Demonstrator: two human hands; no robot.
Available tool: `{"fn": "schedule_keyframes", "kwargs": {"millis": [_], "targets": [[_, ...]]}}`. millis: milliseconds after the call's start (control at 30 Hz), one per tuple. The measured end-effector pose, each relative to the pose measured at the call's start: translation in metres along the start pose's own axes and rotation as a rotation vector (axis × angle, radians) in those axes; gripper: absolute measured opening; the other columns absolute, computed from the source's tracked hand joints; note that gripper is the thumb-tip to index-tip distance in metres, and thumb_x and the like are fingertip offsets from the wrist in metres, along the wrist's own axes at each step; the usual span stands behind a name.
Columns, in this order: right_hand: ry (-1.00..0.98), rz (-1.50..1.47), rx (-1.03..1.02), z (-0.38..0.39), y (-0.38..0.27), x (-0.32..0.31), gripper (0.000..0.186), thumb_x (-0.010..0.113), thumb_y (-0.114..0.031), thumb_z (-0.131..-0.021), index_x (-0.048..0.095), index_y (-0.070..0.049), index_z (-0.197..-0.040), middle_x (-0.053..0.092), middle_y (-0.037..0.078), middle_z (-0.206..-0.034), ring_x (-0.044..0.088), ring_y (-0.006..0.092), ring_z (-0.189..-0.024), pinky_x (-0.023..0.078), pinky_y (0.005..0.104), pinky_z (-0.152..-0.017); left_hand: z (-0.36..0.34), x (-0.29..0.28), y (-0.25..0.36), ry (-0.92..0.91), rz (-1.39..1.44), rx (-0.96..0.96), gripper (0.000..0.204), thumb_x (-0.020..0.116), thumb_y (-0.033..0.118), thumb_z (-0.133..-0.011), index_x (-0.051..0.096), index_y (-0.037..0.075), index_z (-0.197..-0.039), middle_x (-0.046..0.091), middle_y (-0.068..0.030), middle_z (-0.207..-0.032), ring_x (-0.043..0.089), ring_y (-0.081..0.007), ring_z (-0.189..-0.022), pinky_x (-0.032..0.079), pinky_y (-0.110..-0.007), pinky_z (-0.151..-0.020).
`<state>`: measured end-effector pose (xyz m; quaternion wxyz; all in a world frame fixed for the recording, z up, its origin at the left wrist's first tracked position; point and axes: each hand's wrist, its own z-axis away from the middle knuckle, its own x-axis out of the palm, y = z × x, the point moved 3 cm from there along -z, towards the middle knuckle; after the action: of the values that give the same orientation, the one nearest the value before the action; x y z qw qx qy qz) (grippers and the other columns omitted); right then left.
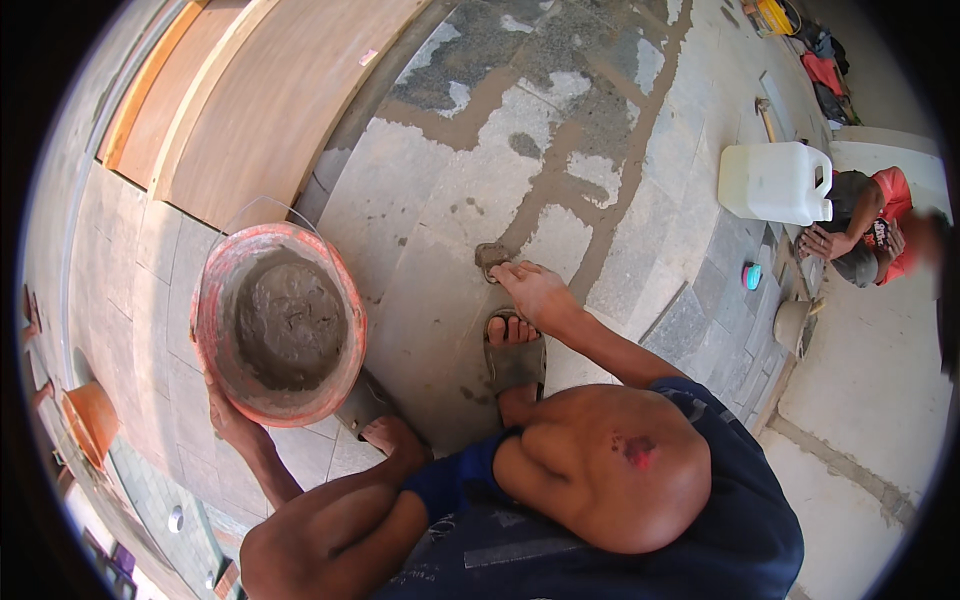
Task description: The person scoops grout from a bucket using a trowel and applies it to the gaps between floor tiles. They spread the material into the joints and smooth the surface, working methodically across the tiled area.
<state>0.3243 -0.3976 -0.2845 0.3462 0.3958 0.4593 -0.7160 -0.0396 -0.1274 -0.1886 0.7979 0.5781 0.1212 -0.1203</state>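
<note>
My left hand [234, 412] grips the lower left side of a reddish bucket [352, 330]; most of its fingers are hidden behind the wall. The bucket's mouth faces me, its thin wire handle [262, 200] lying toward the far side. Wet grey mortar [290, 315] partly fills it. Ahead of my right foot, my right hand [535, 290] pinches a small, mortar-covered piece [491, 257] against the floor tiles [430, 210]; its kind cannot be made out. Beyond my hand, smeared wet mortar [560, 190] runs along the tile joints.
Wooden boards [260, 100] lie at the far left. To the right stand a whitish jerrycan [765, 183], a small teal item [752, 276] and a mortar-stained container [793, 325]. A co-worker in red [890, 190] crouches beside the jerrycan. An orange container [92, 422] sits at the left edge.
</note>
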Motion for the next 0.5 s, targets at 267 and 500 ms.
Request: {"fn": "schedule_keyframes", "kwargs": {"millis": [267,500], "targets": [[0.013,-0.336,0.135,0.001,0.004,-0.057,0.03,0.058,-0.013,-0.091,0.057,-0.006,-0.12,0.067,0.017,-0.096,0.066,0.0297,-0.084,0.052,0.0382,-0.075,0.004,0.004,0.005,-0.019,0.045,0.022,0.051,0.046,0.042,-0.101,0.061,-0.003,-0.122,0.066,-0.0099,-0.11,0.062,-0.017,-0.098,0.049,-0.031,-0.086],[0.1,-0.807,-0.014,-0.068,-0.09,-0.115,0.025,0.059,-0.013,-0.093,0.059,-0.005,-0.116,0.067,0.017,-0.088,0.061,0.0271,-0.067,0.049,0.0375,-0.063,0.01,0.026,0.029,-0.125,-0.035,0.188,0.04,0.053,0.036,-0.101,0.061,0.005,-0.075,0.057,0.0029,-0.07,0.045,-0.0036,-0.065,0.037,-0.021,-0.06]]}}
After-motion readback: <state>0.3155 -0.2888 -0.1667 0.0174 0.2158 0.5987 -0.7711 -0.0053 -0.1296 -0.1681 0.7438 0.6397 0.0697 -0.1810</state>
